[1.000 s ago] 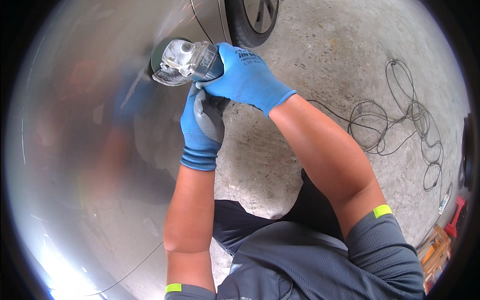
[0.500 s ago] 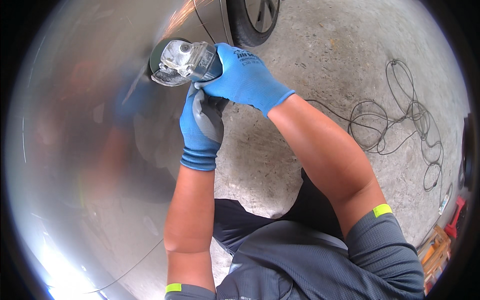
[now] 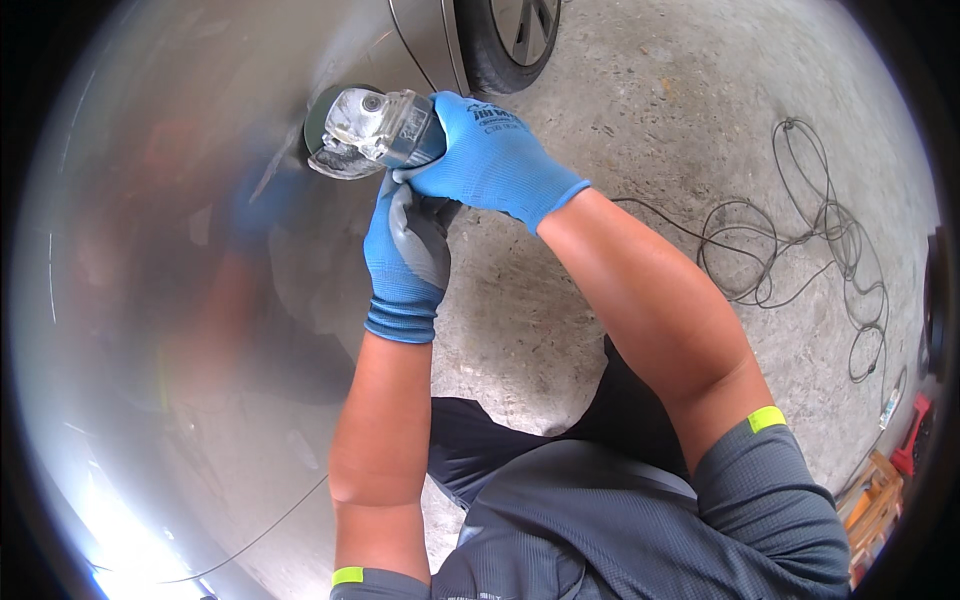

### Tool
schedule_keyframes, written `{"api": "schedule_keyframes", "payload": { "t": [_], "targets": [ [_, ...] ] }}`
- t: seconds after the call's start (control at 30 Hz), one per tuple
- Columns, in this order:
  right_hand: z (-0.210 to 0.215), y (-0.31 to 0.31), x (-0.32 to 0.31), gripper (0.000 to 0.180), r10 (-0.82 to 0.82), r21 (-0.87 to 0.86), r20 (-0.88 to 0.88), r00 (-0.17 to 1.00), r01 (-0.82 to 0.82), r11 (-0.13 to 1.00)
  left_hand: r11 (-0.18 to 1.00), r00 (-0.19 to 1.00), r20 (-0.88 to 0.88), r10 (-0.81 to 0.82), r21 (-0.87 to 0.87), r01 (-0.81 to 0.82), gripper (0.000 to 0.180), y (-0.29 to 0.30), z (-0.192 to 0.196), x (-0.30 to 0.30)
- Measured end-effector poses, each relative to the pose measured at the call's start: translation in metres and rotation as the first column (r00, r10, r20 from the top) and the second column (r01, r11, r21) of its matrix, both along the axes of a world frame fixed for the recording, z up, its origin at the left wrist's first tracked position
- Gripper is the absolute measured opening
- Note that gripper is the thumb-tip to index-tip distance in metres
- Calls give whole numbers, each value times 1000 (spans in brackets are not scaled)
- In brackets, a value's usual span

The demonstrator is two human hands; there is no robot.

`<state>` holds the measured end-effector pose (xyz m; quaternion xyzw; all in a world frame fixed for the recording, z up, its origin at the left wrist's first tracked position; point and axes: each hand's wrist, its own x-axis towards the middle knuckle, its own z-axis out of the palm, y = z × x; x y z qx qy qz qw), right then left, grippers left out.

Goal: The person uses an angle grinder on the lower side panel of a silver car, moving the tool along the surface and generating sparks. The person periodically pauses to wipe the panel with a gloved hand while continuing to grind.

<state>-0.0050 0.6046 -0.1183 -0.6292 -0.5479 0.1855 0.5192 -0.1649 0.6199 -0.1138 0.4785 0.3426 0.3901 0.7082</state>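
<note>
An angle grinder [image 3: 385, 128] with a whitish, worn head and a dark green disc [image 3: 318, 120] is held up at the side of a grey car [image 3: 200, 290]. Over its body wraps my right hand [image 3: 490, 160], in a blue glove. My left hand [image 3: 408, 250], in a matching glove with a grey palm, grips it from below, fingers partly hidden. The disc is at the car's panel; whether it touches cannot be made out. Pale scratch marks [image 3: 268, 175] show on the panel just beside the disc.
A car wheel [image 3: 510, 45] stands beyond the grinder. On the concrete floor [image 3: 640, 110], a dark cable [image 3: 840, 235] lies in loose loops to the right, one strand running toward my right forearm. A red object [image 3: 910, 435] and wooden pieces [image 3: 872, 500] are at the lower right.
The orange sparks that streamed up from the disc are gone. The grinder has shifted slightly down and right, and my left hand moved slightly right with it.
</note>
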Motion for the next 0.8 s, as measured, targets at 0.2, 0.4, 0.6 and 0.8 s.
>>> {"api": "schedule_keyframes", "payload": {
  "t": [0.2,0.4,0.6,0.8],
  "targets": [
    [-1,-2,-3,65,-6,45,10,1000,6,999,1000,1000,-14,24,-7,-25,46,-4,4,-1],
    [6,-3,-4,62,-5,-13,14,1000,5,1000,1000,1000,-7,-22,17,22,52,0,2,-7],
    [8,-6,-3,71,13,-37,0,1000,-13,999,1000,999,-40,-1,12,2,52,-4,4,-5],
    [-1,-2,-4,66,0,17,21,1000,-1,1000,1000,1000,-2,16,-4,-16,46,-4,2,-1]
  ]
}}
